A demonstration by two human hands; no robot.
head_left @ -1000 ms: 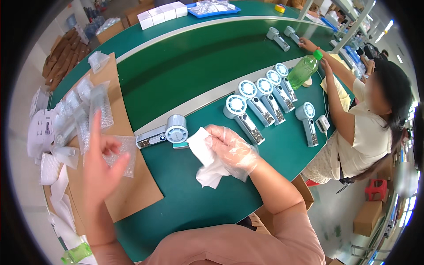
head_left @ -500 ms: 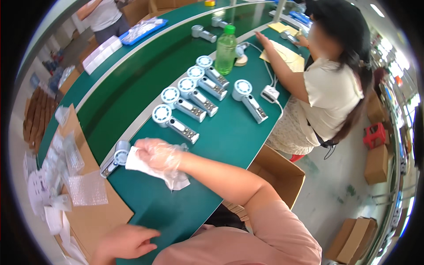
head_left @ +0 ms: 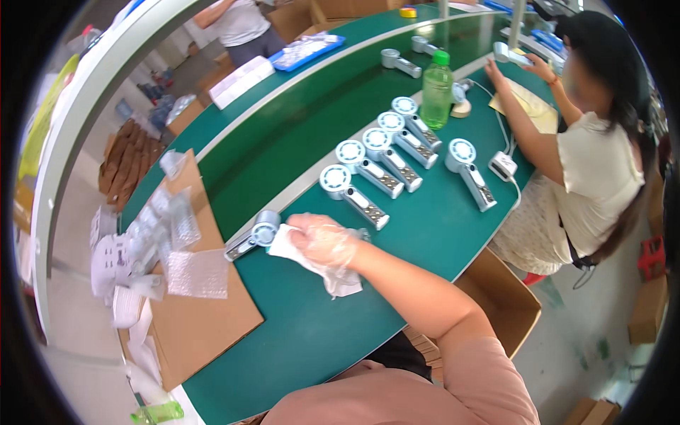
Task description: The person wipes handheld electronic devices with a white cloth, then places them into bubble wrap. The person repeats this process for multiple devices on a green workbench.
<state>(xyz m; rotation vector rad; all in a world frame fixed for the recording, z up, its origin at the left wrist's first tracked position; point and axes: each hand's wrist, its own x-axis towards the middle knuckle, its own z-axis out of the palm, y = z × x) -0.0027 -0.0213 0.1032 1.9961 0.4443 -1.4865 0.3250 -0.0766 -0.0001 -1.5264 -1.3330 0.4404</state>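
Note:
My right hand [head_left: 320, 239], in a thin clear plastic glove, grips a white cloth [head_left: 341, 282] above the green tabletop. Just left of the cloth lies a light-blue handheld fan [head_left: 265, 228] with a round head and silver handle, pointing toward the lower left. Whether the cloth touches it, I cannot tell. Beyond my hand, several similar fans [head_left: 356, 195] lie in a slanting row with vented heads up. A separate fan [head_left: 470, 173] rests to their right. My left hand is out of view.
At left, a cardboard sheet [head_left: 212, 322] carries bubble wrap [head_left: 198, 274] and clear plastic pieces. A green bottle [head_left: 437, 92] stands behind the row. On the right, a seated co-worker [head_left: 595, 163] holds a fan [head_left: 511, 55] near a white cabled box [head_left: 503, 166]. An open carton [head_left: 506, 301] stands below the table edge.
The view has swung left, so the table things appear farther right. My left hand has left the picture. The co-worker now holds a fan raised. My right hand still grips the cloth.

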